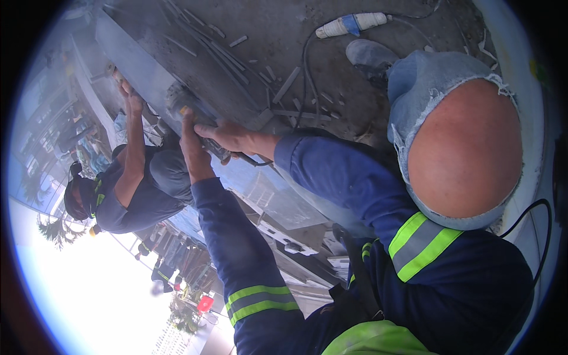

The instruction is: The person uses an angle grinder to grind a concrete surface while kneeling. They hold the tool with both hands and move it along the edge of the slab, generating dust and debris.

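Note:
Both of my hands are closed around an angle grinder point(179, 100), whose head lies against a pale grey slab point(131, 50). My left hand point(190, 141) grips it near the head. Farther back, my right hand point(231, 136) wraps round its body, where a dark power cable trails off. Dust haze blurs the grinder's head and the slab's surface there, so the disc is hard to make out.
To the left a co-worker point(127, 189) bends over the same work area, arms stretched out. Narrow offcut strips point(216, 50) litter the dusty ground. A white and blue cable connector point(352, 25) lies near a shoe point(371, 58). My bent knee point(464, 148) is at the right.

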A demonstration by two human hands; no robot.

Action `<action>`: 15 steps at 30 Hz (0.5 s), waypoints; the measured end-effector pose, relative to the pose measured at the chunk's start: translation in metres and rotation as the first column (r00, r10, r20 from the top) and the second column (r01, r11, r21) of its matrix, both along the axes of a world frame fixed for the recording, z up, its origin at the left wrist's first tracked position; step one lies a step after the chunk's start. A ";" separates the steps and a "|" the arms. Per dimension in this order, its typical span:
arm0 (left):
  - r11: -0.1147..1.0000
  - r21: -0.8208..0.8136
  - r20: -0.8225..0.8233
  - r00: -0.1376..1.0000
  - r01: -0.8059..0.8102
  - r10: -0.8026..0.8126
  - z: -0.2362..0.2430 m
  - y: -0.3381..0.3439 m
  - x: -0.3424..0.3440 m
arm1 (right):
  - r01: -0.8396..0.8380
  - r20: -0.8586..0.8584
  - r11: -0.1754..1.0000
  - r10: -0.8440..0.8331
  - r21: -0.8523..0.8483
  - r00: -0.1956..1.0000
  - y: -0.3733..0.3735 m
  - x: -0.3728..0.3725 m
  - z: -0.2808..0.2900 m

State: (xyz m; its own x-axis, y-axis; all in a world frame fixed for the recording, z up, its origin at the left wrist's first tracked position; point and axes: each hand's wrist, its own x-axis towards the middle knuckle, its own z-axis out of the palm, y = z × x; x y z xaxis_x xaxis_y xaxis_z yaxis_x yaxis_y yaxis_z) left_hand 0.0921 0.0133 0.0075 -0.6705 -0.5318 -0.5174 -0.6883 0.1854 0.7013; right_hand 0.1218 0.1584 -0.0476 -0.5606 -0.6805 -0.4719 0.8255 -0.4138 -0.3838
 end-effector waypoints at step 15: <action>0.999 0.010 -0.034 0.998 0.046 -0.045 0.013 0.022 0.005 | -0.019 -0.054 1.000 0.020 0.020 0.998 0.023 0.001 0.014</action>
State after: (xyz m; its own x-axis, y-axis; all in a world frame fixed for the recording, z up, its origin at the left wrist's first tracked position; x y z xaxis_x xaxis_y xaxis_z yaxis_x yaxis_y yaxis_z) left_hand 0.0975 0.0352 0.0205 -0.7110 -0.4951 -0.4993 -0.6552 0.2086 0.7261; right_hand 0.1227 0.1813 -0.0331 -0.5722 -0.6827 -0.4545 0.8112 -0.3897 -0.4360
